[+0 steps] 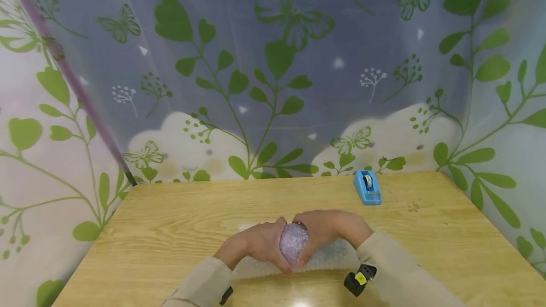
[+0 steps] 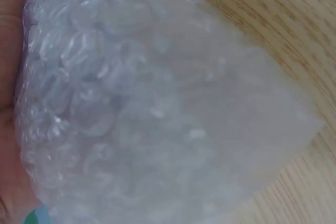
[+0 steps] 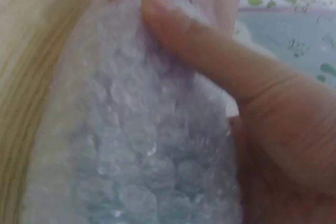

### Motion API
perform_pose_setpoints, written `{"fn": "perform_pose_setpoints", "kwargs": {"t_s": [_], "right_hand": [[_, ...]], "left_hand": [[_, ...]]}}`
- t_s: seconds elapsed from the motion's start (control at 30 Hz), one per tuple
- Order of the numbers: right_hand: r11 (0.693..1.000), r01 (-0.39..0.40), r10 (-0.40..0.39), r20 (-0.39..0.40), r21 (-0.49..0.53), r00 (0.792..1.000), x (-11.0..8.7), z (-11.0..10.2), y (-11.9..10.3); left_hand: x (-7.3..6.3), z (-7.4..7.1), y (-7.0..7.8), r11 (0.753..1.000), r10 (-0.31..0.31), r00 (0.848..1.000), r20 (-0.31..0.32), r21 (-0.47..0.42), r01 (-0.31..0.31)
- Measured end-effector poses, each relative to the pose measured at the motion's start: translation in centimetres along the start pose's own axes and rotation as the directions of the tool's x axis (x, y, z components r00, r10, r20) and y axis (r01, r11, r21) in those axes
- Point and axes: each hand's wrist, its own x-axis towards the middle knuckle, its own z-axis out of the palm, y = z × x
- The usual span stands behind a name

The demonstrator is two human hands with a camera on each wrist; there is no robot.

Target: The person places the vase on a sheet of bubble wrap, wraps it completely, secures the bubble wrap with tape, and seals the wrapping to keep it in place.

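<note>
Both hands grip a bundle of clear bubble wrap [image 1: 294,240] low over the near middle of the table. From its left side the left hand [image 1: 266,245] curls round it, thumb at the front. Opposite, the right hand [image 1: 324,231] wraps its right side, its thumb [image 3: 210,56] laid along the bubbles in the right wrist view. A purplish tint shows through the layers, but what lies inside is hidden. Loose wrap spreads out to both sides under the wrists, and in the left wrist view the wrap [image 2: 157,103] narrows to a corner above the wood.
A blue tape dispenser [image 1: 368,188] stands at the back right of the wooden table [image 1: 192,207]. Behind the table hangs a curtain [image 1: 256,84] printed with leaves and butterflies. A purple pole [image 1: 81,89] slants down at the left.
</note>
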Motion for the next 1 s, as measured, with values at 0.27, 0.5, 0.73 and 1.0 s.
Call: {"fn": "perform_pose_setpoints", "kwargs": {"t_s": [0.27, 0.5, 0.73, 1.0], "right_hand": [[0.951, 0.04, -0.126, -0.266, -0.308, 0.956, -2.4, 1.2, -1.1], [0.88, 0.058, -0.248, -0.354, -0.471, 0.902, -3.5, 3.2, -1.4], [0.839, -0.015, -0.303, -0.489, -0.544, 0.818, -2.2, 5.8, -1.1], [0.839, -0.038, -0.321, -0.551, -0.543, 0.77, -1.2, 6.5, -0.6]], "left_hand": [[0.1, -0.2, 0.1, 0.999, -0.008, 1.0, 0.028, -0.038, 0.009], [0.4, -0.5, -0.2, 0.997, 0.026, 0.999, 0.047, -0.079, -0.022], [0.7, -0.6, -0.4, 0.991, 0.037, 0.997, 0.069, -0.132, -0.027], [1.1, -0.6, -0.8, 0.988, 0.035, 0.995, 0.089, -0.156, -0.021]]}}
